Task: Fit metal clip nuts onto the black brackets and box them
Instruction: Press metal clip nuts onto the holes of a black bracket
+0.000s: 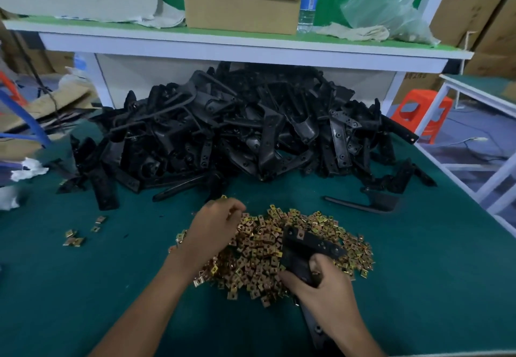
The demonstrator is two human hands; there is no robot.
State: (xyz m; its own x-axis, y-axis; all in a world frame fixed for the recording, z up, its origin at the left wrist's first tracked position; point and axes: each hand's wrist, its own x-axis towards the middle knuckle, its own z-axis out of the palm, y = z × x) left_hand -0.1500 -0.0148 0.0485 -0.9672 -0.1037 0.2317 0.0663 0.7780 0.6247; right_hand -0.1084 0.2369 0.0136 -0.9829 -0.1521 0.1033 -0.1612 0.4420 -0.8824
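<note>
Our right hand grips black bracket; left hand curls over clip nuts, pinch unclear. We should take one, open side leading.

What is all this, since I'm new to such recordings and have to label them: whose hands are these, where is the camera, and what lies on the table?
There is no machine here, only a person working with bare hands. The single picture comes from a camera worn on their head, looking forward and down.

On the green table lies a pile of gold clip nuts, with a big heap of black brackets behind it. A cardboard box stands on the shelf above.

The right hand grips one black bracket over the pile. The left hand reaches into the nuts with its fingers curled. Whether it has picked one up is too blurred to tell.
</note>
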